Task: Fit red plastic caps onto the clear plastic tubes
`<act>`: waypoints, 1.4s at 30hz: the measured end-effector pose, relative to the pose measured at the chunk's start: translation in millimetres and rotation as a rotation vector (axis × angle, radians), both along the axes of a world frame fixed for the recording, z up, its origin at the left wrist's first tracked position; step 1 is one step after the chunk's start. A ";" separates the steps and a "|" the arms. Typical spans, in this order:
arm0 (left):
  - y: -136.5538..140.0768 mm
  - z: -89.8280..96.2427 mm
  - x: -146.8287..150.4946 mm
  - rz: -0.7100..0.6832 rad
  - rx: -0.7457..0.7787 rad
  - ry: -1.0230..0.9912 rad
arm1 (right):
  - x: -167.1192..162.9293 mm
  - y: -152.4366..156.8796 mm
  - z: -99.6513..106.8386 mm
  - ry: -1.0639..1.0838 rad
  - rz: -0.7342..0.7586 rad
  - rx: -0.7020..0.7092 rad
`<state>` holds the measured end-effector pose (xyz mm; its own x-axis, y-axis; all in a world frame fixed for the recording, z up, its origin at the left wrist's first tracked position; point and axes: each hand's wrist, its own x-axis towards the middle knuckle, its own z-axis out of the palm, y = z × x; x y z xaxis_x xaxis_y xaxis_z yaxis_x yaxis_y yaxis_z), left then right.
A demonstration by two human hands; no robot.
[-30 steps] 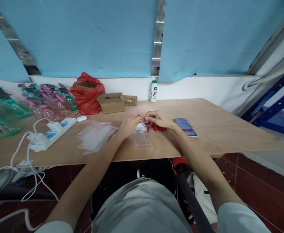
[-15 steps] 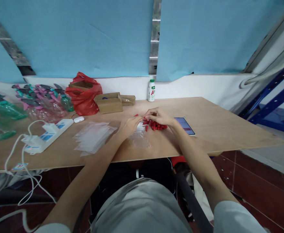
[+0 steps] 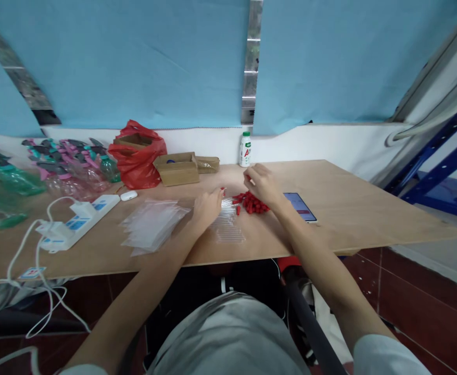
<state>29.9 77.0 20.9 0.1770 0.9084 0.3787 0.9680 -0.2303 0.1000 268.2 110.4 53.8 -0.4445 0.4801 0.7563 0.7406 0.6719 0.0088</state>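
Observation:
My left hand (image 3: 208,208) is closed beside a row of thin clear tubes (image 3: 229,226) on the table. A small red cap (image 3: 223,190) shows at its fingertips, apparently on the end of a tube mostly hidden by the hand. My right hand (image 3: 264,183) is raised a little above a pile of red caps (image 3: 255,204), its fingers curled together. A bit of red shows at those fingertips, probably one cap, though it is small and blurred. One loose red cap (image 3: 238,210) lies between the pile and the tubes.
Clear plastic bags (image 3: 152,224) lie left of my hands, near a power strip (image 3: 80,224) with white cables. A phone (image 3: 299,207) lies to the right. Behind stand an open cardboard box (image 3: 179,172), a red bag (image 3: 140,161), a white bottle (image 3: 245,150) and several spray bottles (image 3: 76,166).
My right hand has moved away from my left hand, up and to the right, over the red caps. The left hand stays by the tubes, its red-tipped piece now clearer.

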 end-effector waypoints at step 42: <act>41.7 -5.6 -23.3 -0.125 0.102 -0.353 | -13.9 -12.6 -12.6 -0.408 0.010 -0.314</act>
